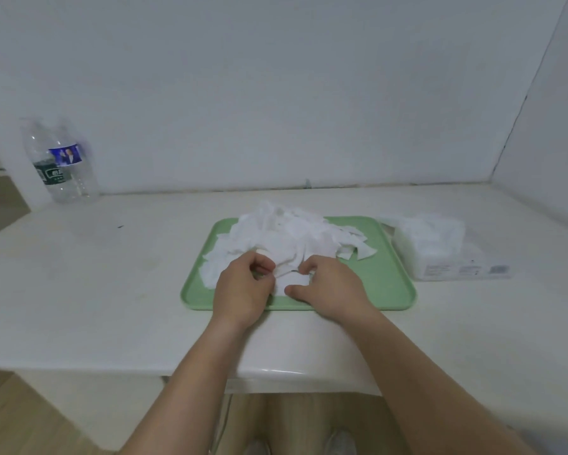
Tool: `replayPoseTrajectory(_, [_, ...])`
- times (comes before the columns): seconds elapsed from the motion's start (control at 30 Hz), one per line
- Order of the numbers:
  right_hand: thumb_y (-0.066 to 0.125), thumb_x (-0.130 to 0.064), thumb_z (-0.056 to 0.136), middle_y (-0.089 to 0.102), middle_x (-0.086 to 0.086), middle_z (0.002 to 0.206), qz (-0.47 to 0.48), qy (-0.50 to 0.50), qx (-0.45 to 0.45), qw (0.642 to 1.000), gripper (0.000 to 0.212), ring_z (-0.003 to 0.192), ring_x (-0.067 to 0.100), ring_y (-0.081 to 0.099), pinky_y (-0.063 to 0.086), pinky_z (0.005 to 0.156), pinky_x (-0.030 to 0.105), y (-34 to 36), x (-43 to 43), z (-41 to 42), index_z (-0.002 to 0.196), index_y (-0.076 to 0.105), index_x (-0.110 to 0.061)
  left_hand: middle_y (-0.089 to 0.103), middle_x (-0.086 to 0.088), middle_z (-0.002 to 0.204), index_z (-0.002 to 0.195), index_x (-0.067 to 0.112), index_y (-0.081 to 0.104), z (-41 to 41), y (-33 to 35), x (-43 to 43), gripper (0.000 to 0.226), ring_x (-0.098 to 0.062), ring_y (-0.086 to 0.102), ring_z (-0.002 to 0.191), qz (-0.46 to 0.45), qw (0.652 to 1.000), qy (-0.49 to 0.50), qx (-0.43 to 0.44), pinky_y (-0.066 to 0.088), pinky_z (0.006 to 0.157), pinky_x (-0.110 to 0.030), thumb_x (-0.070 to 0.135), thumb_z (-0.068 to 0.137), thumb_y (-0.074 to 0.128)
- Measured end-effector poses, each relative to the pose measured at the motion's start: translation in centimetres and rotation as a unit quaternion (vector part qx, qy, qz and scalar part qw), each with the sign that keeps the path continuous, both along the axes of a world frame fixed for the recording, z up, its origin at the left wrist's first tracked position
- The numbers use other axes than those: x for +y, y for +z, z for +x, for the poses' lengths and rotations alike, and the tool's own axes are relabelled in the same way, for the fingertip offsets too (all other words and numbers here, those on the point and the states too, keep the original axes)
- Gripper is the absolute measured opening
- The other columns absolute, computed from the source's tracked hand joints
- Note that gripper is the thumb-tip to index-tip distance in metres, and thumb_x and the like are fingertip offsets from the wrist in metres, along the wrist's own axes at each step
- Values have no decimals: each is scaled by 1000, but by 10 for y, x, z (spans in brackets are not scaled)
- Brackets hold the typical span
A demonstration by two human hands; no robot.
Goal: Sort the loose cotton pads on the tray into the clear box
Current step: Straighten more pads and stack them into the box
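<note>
A: Head view. Pads [276,234] heaped on the green tray [384,284], mostly its left and far half; a few lie apart toward the middle. Box [440,247] sits on the worktop [95,274] just right of the tray, already holding white pads.

B: Hands?

A: Left hand [243,287] at the heap's near edge, fingers curled and pinched on pads. Right hand [325,287] just beside it, fingers bent down onto the same pads, thumb out. Can't tell if the right is gripping or only pressing.

B: Handling?

A: Judging by looks: very light, soft, limp, thin. They'll cling and lift in clumps, no breakage risk. Best to square a small stack between both hands, pinch its edges, carry flat to the box.

B: Else?

A: Bottle [59,162] far left, uninvolved.
</note>
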State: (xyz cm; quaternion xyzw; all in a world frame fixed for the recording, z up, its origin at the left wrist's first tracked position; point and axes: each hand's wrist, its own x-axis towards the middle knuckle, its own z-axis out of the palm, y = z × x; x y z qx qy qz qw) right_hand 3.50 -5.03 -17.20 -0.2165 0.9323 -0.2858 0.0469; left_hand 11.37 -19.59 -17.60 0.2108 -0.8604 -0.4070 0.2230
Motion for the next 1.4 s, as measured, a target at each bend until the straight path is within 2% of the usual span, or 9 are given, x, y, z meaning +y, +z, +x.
replayPoseTrajectory(0.27, [72, -28, 75, 64, -13, 77, -104, 9, -21, 994, 15, 71, 9, 60, 50, 76, 32, -5, 11, 3, 82, 59, -31, 66, 10, 85, 85, 26, 60, -3, 5, 13, 24, -13, 63, 86, 52, 998, 33, 2, 38, 69, -32, 42, 99, 49])
replayPoseTrajectory(0.43, [72, -13, 74, 63, -15, 77, -220, 53, -39, 973, 23, 64, 1, 57, 52, 73, 34, -6, 13, 5, 86, 61, -29, 68, 17, 96, 92, 32, 63, -2, 2, 9, 23, -6, 63, 92, 47, 998, -20, -25, 44, 79, -29, 54, 94, 55])
replayPoseTrajectory(0.57, [69, -3, 80, 63, -11, 85, -299, 85, -35, 950, 27, 68, 13, 64, 52, 66, 32, -1, 17, 12, 87, 63, -28, 70, 16, 93, 97, 38, 69, 1, 2, 1, 49, -6, 66, 88, 113, 988, -99, -21, 50, 85, -32, 78, 70, 58])
replayPoseTrajectory(0.67, [70, -2, 81, 64, -11, 89, -309, 119, -27, 943, 30, 76, 29, 64, 51, 64, 36, -1, 18, 14, 86, 64, -31, 62, 18, 69, 105, 32, 70, 4, 4, -1, 40, -2, 59, 67, 122, 981, -146, -24, 43, 70, -22, 61, 78, 74])
replayPoseTrajectory(0.8, [64, 3, 79, 65, -9, 90, -302, 136, -32, 943, 38, 82, 19, 64, 42, 62, 15, 2, 15, 14, 90, 65, -33, 63, 13, 63, 104, 19, 71, 5, 5, -2, 20, -2, 57, 57, 152, 975, -159, 20, 45, 64, -18, 23, 87, 80])
replayPoseTrajectory(0.97, [62, 3, 78, 66, -6, 101, -367, 141, -82, 916, 40, 88, 14, 66, 46, 62, 16, 12, 7, 14, 100, 67, -30, 68, 6, 86, 104, 17, 72, 6, 8, -6, 25, 3, 58, 70, 184, 971, -141, 52, 43, 66, -9, 18, 82, 84])
replayPoseTrajectory(1.13, [73, -2, 81, 64, -3, 115, -389, 78, -137, 907, 50, 92, 15, 71, 54, 75, 17, 17, -3, 10, 122, 62, -29, 69, 13, 75, 103, 20, 69, 5, 7, -10, 35, -3, 53, 58, 240, 959, -123, 83, 49, 64, -20, 13, 76, 89])
replayPoseTrajectory(1.23, [79, -9, 81, 72, 8, 102, -383, 86, -189, 900, 35, 82, 11, 70, 54, 78, 21, 19, -5, 3, 112, 68, -21, 69, 18, 68, 103, 17, 66, 5, 6, -9, 32, 3, 58, 56, 232, 962, -103, 101, 50, 62, -17, 3, 80, 83])
replayPoseTrajectory(1.4, [81, -21, 76, 69, 10, 75, -340, 112, -177, 917, 18, 72, 18, 64, 52, 78, 40, 22, -11, -6, 88, 70, -13, 77, -2, 93, 110, 20, 68, 6, 6, -9, 50, -13, 66, 74, 246, 962, -77, 88, 57, 74, -34, 22, 66, 91])
